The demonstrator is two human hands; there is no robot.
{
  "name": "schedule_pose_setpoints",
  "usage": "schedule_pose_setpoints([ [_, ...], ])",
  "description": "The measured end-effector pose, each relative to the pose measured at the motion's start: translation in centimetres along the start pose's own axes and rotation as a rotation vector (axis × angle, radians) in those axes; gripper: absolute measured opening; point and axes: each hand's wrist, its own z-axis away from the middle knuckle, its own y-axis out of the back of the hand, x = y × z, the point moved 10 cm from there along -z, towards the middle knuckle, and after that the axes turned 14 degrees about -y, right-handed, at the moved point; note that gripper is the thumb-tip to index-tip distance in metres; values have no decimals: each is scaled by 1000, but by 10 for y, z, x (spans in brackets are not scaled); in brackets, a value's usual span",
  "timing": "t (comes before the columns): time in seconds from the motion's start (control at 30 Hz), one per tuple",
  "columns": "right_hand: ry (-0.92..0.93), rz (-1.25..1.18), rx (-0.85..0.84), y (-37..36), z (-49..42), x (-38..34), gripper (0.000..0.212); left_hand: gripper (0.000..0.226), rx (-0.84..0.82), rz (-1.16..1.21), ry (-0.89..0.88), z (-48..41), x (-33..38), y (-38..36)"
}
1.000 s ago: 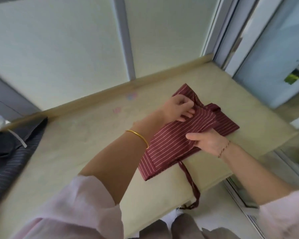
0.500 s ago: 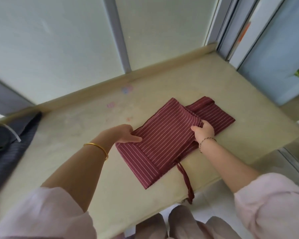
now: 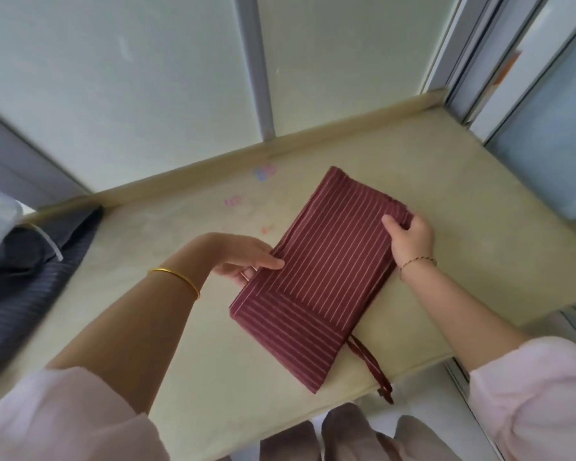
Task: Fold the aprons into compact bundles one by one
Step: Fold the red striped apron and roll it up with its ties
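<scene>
We find no text, label, brand or number that can be read; the small pink and blue marks (image 3: 264, 171) on the counter (image 3: 446, 211) are too blurred.

From my feed, the apron (image 3: 316, 261) is dark maroon with thin pale pinstripes, and its tie (image 3: 373, 364) is the same maroon. The worktop (image 3: 446, 207) reads pale yellow-cream, with small pink and blue marks (image 3: 265, 171) near its back edge. On the left I see a dark grey cloth (image 3: 30, 294) with faint stripes. A gold bangle (image 3: 175, 277) circles the left wrist; both sleeves (image 3: 542, 394) are pale pink.
</scene>
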Motion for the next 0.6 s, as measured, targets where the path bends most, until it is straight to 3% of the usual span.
schedule_pose_setpoints([
  [0.1, -66, 198, 55, 8, -27, 11, 22, 32, 128, -165, 17, -14, -1, 9],
  [0.23, -74, 418, -4, -3, -41, 24, 29, 42, 96, -317, 204, -24, -23, 2],
  [0.3, -75, 424, -16, -5, -44, 24, 32, 45, 34, -234, 321, -22, -35, -7],
  [0.4, -85, 414, -32, -6, -48, 22, 28, 47, -66, 75, 442, -15, -47, -31],
  [0.5, -123, 377, 12, 0, -55, 26, 24, 52, -125, 69, 405, -18, -37, -33],
  [0.6, -193, 363, 69, 7, -55, 29, 32, 53, 104, -215, 122, -39, 4, -1],
])
